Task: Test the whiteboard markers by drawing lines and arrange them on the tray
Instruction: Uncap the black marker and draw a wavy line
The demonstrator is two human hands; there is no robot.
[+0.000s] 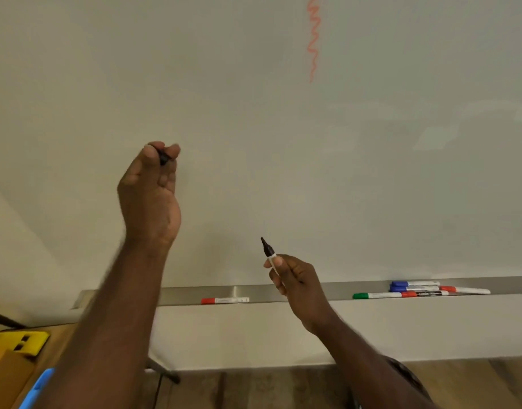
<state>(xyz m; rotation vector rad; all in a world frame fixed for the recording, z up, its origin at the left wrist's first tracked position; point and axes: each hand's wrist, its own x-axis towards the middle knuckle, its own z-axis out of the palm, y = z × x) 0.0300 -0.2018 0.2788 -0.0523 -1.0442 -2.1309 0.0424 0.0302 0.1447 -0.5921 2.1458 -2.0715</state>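
Observation:
My right hand [295,278] holds an uncapped black marker [268,251], tip pointing up toward the whiteboard [253,113] and apart from it. My left hand [153,190] is raised near the board and pinches the marker's black cap [163,157] between curled fingers. A red wavy line [312,39] runs down the board at the upper right. On the metal tray [180,293] under the board lies one red-capped marker [224,300] at the middle. Several markers with blue, red and green caps [419,290] lie together at the tray's right end.
A yellow object [20,342] and a blue object [38,385] sit at the lower left over a wooden floor. A dark stand leg [165,374] reaches down below the board.

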